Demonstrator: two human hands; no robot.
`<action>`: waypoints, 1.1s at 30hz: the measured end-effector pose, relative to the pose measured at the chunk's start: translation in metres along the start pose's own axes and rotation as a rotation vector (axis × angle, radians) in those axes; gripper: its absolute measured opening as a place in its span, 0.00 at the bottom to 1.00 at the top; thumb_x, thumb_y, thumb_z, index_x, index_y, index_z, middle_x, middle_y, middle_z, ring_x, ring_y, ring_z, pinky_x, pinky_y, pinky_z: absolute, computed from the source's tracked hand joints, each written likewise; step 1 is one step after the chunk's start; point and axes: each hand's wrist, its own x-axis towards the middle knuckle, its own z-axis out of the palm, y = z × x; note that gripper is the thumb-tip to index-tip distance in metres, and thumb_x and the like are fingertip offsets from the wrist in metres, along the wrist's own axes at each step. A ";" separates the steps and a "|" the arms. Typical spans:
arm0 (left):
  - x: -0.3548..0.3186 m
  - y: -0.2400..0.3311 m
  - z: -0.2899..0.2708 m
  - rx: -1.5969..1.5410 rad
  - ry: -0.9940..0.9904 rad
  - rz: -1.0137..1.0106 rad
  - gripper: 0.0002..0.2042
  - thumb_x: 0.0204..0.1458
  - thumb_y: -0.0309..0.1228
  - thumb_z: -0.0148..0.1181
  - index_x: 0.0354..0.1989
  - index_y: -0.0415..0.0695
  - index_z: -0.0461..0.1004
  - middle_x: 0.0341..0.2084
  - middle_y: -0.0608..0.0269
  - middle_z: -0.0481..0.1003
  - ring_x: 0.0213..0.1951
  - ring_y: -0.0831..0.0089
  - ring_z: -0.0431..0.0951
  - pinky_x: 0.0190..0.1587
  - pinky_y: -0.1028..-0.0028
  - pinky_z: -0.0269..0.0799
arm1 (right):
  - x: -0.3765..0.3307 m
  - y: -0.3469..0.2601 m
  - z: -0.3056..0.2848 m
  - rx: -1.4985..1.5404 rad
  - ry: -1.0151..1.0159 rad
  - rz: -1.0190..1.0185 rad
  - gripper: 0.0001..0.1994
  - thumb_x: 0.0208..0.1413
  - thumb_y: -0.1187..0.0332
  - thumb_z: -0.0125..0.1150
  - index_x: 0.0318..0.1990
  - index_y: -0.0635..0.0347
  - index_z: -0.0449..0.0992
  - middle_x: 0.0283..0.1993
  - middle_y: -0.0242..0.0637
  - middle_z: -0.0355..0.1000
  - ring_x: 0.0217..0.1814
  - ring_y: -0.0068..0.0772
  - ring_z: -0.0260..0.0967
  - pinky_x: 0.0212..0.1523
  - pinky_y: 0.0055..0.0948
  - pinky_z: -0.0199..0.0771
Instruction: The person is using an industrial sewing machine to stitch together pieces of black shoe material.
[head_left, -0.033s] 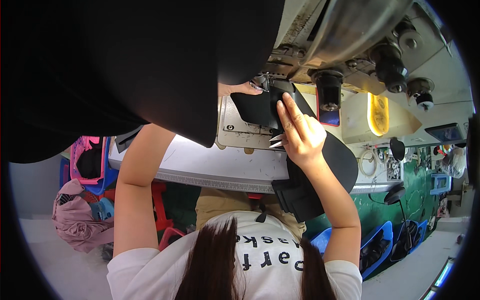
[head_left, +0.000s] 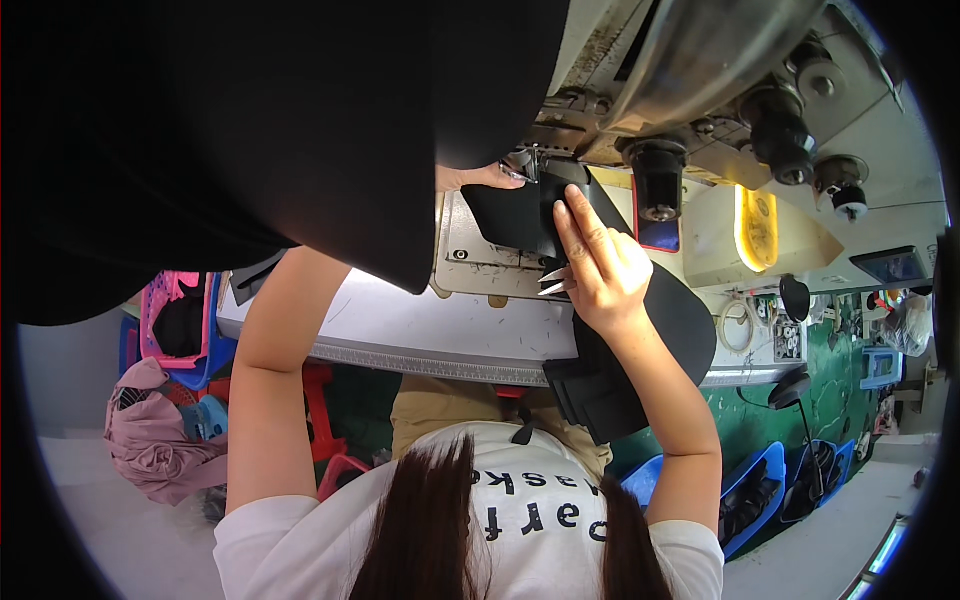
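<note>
Under the sewing machine's presser foot (head_left: 525, 163) lies a black flat piece (head_left: 505, 218), its left end pointed. My right hand (head_left: 605, 275) presses it with index and middle fingers stretched out. Silver thread snips (head_left: 556, 281) are tucked in that hand, blades pointing left. My left hand (head_left: 475, 179) reaches in beside the presser foot, with one digit stretched out along the piece; the rest is hidden behind a large black shape (head_left: 300, 150). Beneath my right forearm a curved black panel (head_left: 685, 325) and a stack of black pieces (head_left: 598, 392) hang over the table edge.
The sewing machine (head_left: 720, 60) fills the upper right. A white table (head_left: 430, 325) has a ruler along its front edge. A yellow tray (head_left: 757, 228) and a phone-like device (head_left: 890, 265) lie to the right. Blue bins (head_left: 755, 495) and a pink basket (head_left: 165, 285) hold black pieces.
</note>
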 end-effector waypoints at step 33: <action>-0.036 -0.050 0.048 1.009 0.514 1.235 0.13 0.36 0.20 0.66 0.33 0.46 0.76 0.34 0.64 0.77 0.38 0.68 0.77 0.50 0.61 0.64 | 0.001 0.015 -0.026 0.228 -0.079 -0.063 0.24 0.29 0.73 0.63 0.43 0.61 0.80 0.50 0.42 0.75 0.23 0.26 0.67 0.23 0.24 0.68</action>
